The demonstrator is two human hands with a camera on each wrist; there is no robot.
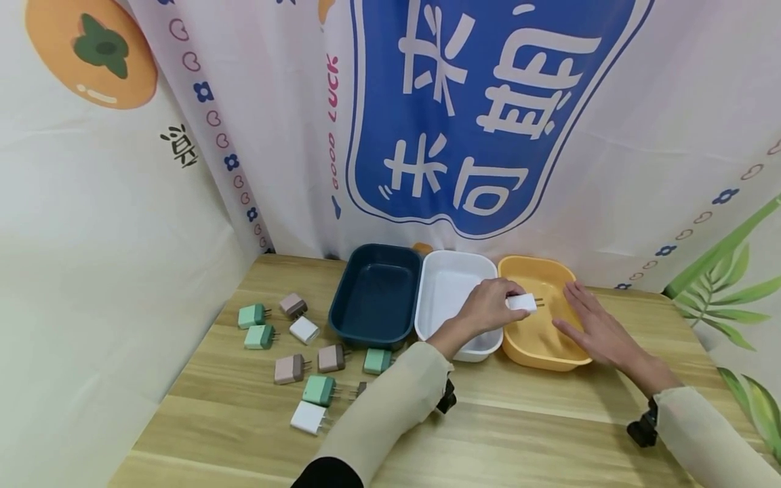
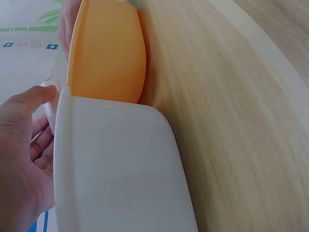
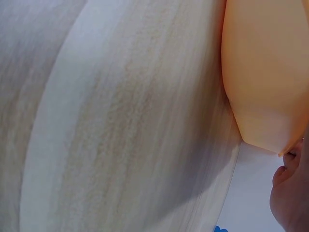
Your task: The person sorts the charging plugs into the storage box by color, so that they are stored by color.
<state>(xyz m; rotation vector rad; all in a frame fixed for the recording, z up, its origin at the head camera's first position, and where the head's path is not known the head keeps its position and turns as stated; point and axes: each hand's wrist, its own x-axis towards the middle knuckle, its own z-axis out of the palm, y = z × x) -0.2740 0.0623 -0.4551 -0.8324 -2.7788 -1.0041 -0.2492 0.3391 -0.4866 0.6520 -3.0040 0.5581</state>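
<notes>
My left hand (image 1: 485, 306) pinches a white charger plug (image 1: 521, 303) above the yellow bin (image 1: 543, 347), its metal prongs pointing right. In the left wrist view the thumb and fingers hold the white plug (image 2: 49, 104) just past the bin rims. My right hand (image 1: 596, 329) touches the right rim of the yellow bin with its fingers extended and its thumb reaching over the inside. The right wrist view catches only part of that hand (image 3: 292, 193) at the bin's edge. Left of the yellow bin stands a white bin (image 1: 451, 268), partly hidden by my left hand.
A dark blue bin (image 1: 378, 298) stands left of the white one. Several charger plugs lie loose on the wooden table (image 1: 238, 420): green ones (image 1: 319, 390), pinkish-brown ones (image 1: 289, 369) and white ones (image 1: 308, 417). My left sleeve covers part of this group. A printed curtain (image 1: 610, 203) hangs behind.
</notes>
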